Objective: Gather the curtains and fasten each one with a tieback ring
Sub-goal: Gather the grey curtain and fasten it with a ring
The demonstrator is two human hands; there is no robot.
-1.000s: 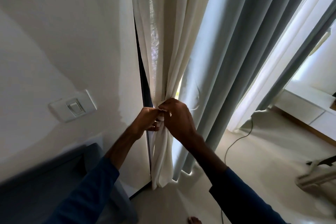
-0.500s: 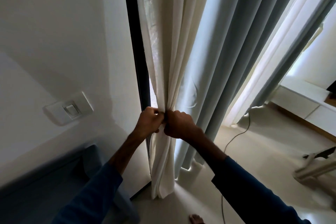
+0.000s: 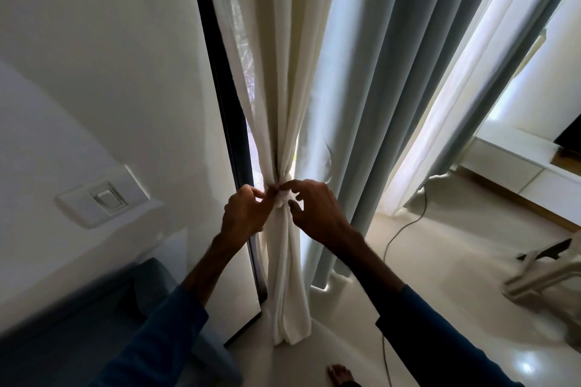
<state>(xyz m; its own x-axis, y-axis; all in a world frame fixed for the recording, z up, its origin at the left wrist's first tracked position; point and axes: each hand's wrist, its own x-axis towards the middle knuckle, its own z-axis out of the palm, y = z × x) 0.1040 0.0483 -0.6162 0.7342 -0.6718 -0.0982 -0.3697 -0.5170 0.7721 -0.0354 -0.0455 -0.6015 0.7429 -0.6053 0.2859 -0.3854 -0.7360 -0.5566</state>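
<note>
The white curtain (image 3: 283, 88) is thin, matt woven cloth, sheer enough near its left edge to let light through. The grey curtain (image 3: 393, 72) beside it is heavier, smoother cloth with a faint sheen along its folds. The wall (image 3: 94, 41) is smooth matt paint, the switch (image 3: 105, 198) on it smooth pale plastic and the frame (image 3: 217, 88) dark and matt, while the floor (image 3: 456, 292) is pale, hard and glossy, throwing back window light.

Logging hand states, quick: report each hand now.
Left hand: pinching the curtain at its gathered waist.
Right hand: open, fingers spread, index fingertip touching the same spot.
</note>
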